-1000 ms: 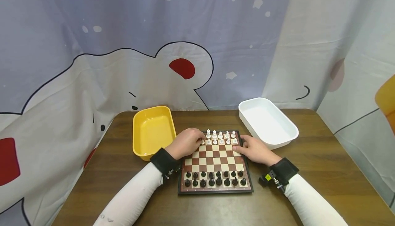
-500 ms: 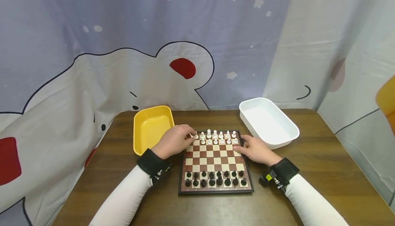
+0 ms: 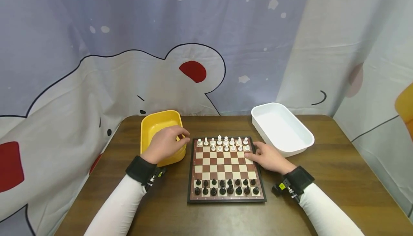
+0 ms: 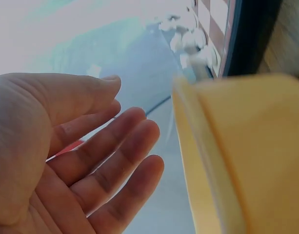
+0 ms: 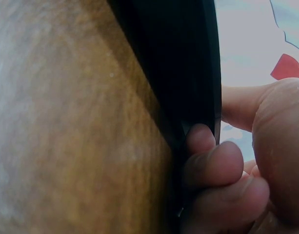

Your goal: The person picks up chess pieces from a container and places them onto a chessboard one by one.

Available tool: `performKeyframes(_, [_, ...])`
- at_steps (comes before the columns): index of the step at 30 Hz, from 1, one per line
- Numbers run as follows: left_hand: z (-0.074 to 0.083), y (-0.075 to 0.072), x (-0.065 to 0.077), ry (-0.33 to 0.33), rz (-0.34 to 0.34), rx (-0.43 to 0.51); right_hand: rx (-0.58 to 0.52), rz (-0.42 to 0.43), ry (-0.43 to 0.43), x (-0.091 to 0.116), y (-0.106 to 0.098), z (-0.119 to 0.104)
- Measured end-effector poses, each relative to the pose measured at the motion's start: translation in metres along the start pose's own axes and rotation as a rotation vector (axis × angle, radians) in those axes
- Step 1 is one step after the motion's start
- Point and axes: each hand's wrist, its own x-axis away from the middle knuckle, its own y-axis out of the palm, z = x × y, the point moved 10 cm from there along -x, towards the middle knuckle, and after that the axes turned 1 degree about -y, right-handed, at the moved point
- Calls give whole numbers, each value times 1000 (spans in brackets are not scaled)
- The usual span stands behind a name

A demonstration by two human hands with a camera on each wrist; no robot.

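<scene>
A chessboard (image 3: 223, 165) lies on the table with white chess pieces (image 3: 219, 141) in two rows at its far side and black chess pieces (image 3: 222, 189) in two rows at its near side. The front white row has no pieces in its two leftmost squares. My left hand (image 3: 166, 143) hovers over the yellow tray (image 3: 145, 137), fingers loosely bent; the left wrist view shows nothing in it. My right hand (image 3: 269, 158) grips the board's right edge, its thumb over the top and its fingers against the dark side (image 5: 183, 63).
A white tray (image 3: 304, 144) stands behind and right of the board. The wooden table (image 3: 335, 164) reaches back to a patterned curtain (image 3: 245, 42). A dark wrist device (image 3: 280, 187) hangs by my right wrist.
My left hand has moved left from the white pieces, past the board's edge to over the yellow tray, uncovering the board's far left corner. The right hand stays at the board's edge.
</scene>
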Motion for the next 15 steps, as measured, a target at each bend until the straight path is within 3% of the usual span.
performKeyframes(8, [-37,-16,8,-57,12,-37,0,2,-4,-2,-1,0])
performKeyframes(11, [-47,-17,11,-103,-44,-53,-3,-3,8,-1,-1,2])
performKeyframes(15, [-61,-9,16,-164,-167,-85,-13,-8,14,0,0,2])
